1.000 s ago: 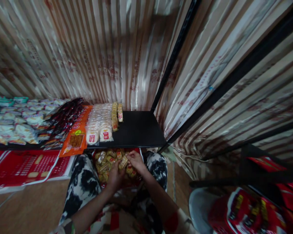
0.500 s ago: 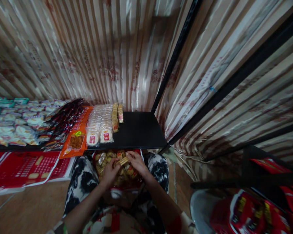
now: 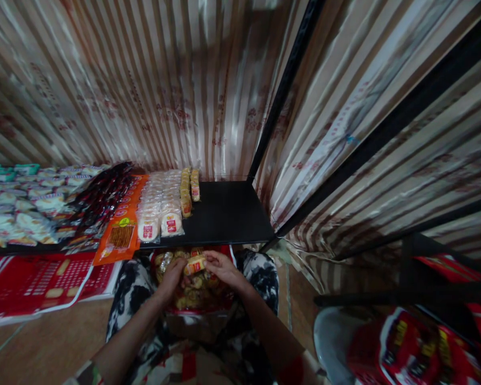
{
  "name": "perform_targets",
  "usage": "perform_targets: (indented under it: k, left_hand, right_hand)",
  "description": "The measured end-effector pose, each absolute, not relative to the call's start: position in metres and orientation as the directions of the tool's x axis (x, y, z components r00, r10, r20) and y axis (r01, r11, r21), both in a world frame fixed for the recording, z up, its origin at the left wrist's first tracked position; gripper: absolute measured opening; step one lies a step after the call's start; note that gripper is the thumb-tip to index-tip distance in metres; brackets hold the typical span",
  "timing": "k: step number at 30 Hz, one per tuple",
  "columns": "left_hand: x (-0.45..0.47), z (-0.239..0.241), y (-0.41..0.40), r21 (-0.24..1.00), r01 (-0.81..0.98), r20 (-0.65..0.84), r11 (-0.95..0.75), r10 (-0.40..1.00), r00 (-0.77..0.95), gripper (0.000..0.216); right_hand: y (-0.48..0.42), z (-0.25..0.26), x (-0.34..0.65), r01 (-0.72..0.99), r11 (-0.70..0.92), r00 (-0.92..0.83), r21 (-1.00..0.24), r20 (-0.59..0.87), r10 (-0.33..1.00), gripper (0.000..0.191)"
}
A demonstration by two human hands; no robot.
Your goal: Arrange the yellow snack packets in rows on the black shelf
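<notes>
Both hands meet over my lap: I see the left hand (image 3: 171, 274) and right hand (image 3: 221, 267) pinching one small yellow wrapped snack pack (image 3: 194, 264) between them, above the red bag of similar packs (image 3: 196, 291), at six o'clock from the black shelf (image 3: 224, 214).

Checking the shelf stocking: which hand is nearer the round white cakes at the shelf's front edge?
Left. The left hand is just below the round white cakes; the right hand is farther right.
</notes>
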State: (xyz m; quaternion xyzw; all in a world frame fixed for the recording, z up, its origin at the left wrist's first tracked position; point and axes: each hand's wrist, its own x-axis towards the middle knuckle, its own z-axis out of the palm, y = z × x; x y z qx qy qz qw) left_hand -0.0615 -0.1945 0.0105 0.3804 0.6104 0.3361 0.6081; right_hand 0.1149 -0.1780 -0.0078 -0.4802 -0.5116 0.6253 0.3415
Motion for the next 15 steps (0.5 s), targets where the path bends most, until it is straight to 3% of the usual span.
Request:
perform_targets:
  k: [5, 11, 15]
  left_hand:
    - [-0.066, 0.033, -0.179, 0.875, 0.172, -0.477, 0.453, 0.869, 0.134, 0.040]
    - [-0.060, 0.056, -0.160, 0.914, 0.152, -0.403, 0.376, 0.880, 0.249, 0.044]
    - [-0.055, 0.059, -0.149, 0.922, 0.183, -0.379, 0.340, 0.890, 0.254, 0.041]
  right_hand:
    - [-0.179, -0.004, 0.118, 0.042, -0.268, -0.313, -0.963, -0.267, 0.912, 0.044]
    - [-0.177, 0.003, 0.116, 0.003, -0.277, -0.221, -0.961, -0.271, 0.937, 0.042]
    - [-0.175, 0.007, 0.118, 0.116, -0.200, -0.195, -0.973, -0.219, 0.956, 0.036]
